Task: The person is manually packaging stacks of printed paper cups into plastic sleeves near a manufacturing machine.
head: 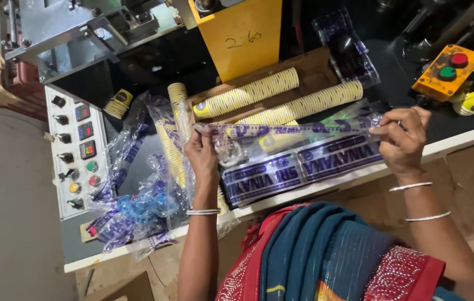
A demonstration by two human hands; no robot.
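Left hand (203,156) and right hand (399,142) are pinching a printed plastic sleeve (298,159) taut, cup stacks (281,97) lying at twelve o'clock.

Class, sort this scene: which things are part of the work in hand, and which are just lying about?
In hand: left hand, right hand, clear printed plastic sleeve, paper cup stacks.
Lying about: push-button box, control panel, crumpled plastic sleeves.

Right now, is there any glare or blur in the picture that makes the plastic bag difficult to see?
Head view: glare streaks the clear plastic sleeve stretched between the left hand and right hand, partly hiding the stacked paper cups behind it; the crumpled plastic bags also shine; focus is sharp, the far corners are dark.
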